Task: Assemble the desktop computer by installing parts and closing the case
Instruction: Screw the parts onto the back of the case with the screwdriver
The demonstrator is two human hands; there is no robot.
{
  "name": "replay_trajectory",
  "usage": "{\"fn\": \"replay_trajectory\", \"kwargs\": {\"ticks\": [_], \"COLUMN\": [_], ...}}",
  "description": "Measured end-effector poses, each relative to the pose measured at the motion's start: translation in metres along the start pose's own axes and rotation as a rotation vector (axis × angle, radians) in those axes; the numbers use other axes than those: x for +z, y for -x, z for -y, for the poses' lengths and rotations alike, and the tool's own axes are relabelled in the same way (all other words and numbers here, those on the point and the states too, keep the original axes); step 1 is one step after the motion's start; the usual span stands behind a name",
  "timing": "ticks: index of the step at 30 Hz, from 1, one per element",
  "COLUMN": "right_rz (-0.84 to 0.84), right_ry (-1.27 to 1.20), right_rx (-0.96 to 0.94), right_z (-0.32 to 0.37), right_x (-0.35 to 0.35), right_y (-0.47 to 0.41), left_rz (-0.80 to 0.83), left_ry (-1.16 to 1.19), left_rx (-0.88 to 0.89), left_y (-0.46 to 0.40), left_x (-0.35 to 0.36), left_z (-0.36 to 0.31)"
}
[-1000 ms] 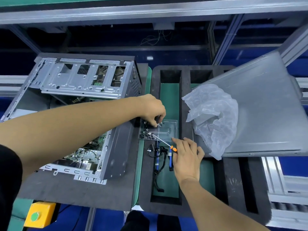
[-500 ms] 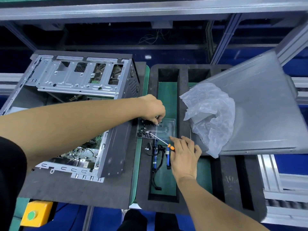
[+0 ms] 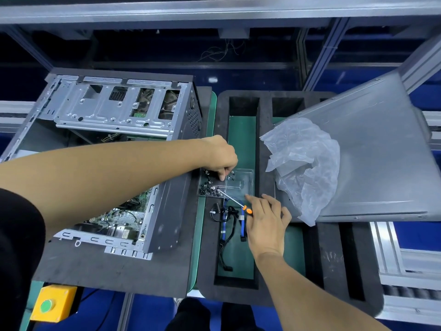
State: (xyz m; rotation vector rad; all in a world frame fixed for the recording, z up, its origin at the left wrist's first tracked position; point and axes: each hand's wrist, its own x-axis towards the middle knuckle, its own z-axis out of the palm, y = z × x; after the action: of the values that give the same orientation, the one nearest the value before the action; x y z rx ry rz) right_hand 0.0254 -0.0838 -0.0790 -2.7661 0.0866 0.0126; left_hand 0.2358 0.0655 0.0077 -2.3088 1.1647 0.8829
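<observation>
The open computer case [image 3: 119,115] lies on a dark mat at the left, its motherboard [image 3: 119,216] showing. My left hand [image 3: 220,157] reaches across it to a clear plastic tray [image 3: 245,182] holding several small black screws [image 3: 210,189], fingertips curled down among them; whether they pinch a screw is hidden. My right hand [image 3: 265,225] holds a screwdriver [image 3: 232,199] with an orange handle, its shaft pointing at the screws. The grey side panel [image 3: 370,163] leans at the right.
A black foam organiser [image 3: 334,254] with long slots sits in the middle. Blue and black cables [image 3: 229,223] lie in its left slot. A crumpled plastic bag [image 3: 303,163] rests on the side panel. A yellow box with a green button [image 3: 53,303] is at lower left.
My left hand's fingers have shifted slightly over the screws. My right hand and the screwdriver have stayed in about the same place.
</observation>
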Motion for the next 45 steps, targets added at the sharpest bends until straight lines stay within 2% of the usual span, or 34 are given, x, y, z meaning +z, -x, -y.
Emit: {"fn": "replay_trajectory", "kwargs": {"ticks": [6,11,17,23,28,32,35,40,45], "right_rz": [-0.008,-0.021,-0.019,-0.026,-0.036,-0.023,-0.018,-0.019,-0.032], "right_ry": [0.003,-0.003,-0.001,0.005,-0.001,-0.002,0.001,0.006,0.0], "right_rx": [-0.006,-0.012,-0.012,-0.017,-0.019,-0.012,-0.01,-0.012,-0.013], "right_z": [0.0,0.0,0.0,0.001,0.002,0.003,0.003,0.004,0.003], "right_x": [0.001,0.0,0.0,-0.002,-0.004,-0.006,-0.006,-0.006,-0.005], "right_y": [0.0,0.0,0.0,0.0,0.0,0.001,0.001,0.001,0.001], "left_rz": [0.038,0.077,0.056,0.231,0.281,0.26,0.183,0.024,-0.009], "left_ry": [0.12,0.334,0.474,0.494,0.654,0.722,0.759,0.694,0.501], "left_rx": [0.013,0.008,0.013,-0.049,-0.012,0.044,0.025,0.007,-0.006], "left_y": [0.005,0.008,0.009,0.006,0.011,0.014,0.013,0.012,0.007], "left_x": [0.003,0.004,0.001,0.007,0.002,-0.003,-0.006,-0.015,-0.018], "left_z": [0.006,0.01,0.011,0.008,0.012,0.014,0.01,0.011,0.013]}}
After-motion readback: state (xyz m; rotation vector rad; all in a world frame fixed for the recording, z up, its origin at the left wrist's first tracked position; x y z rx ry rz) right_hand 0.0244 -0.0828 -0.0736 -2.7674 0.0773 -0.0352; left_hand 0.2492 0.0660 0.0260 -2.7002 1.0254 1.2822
